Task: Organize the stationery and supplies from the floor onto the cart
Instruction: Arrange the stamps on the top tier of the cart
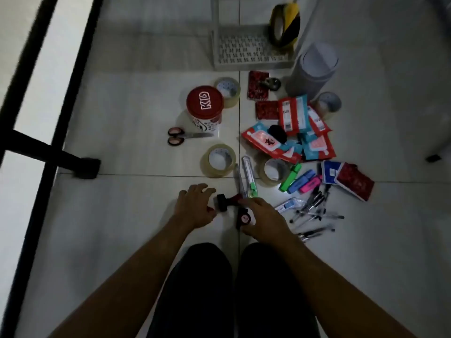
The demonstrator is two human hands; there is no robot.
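Note:
Stationery lies scattered on the white tiled floor. My left hand hovers with fingers spread just left of a black-and-red stamp lying on its side. My right hand rests over a second stamp with a pink round top, fingers curled around it. Past the hands lie two utility knives, clear tape rolls, highlighters, a pile of pens and scissors. The grey cart's bottom shelf stands at the back with a yellow-black tape roll on it.
A red-lidded tin stands at centre. Red and teal packets are heaped to the right, next to a grey cylinder bin. A black metal frame foot sits on the left. My knees are at the bottom.

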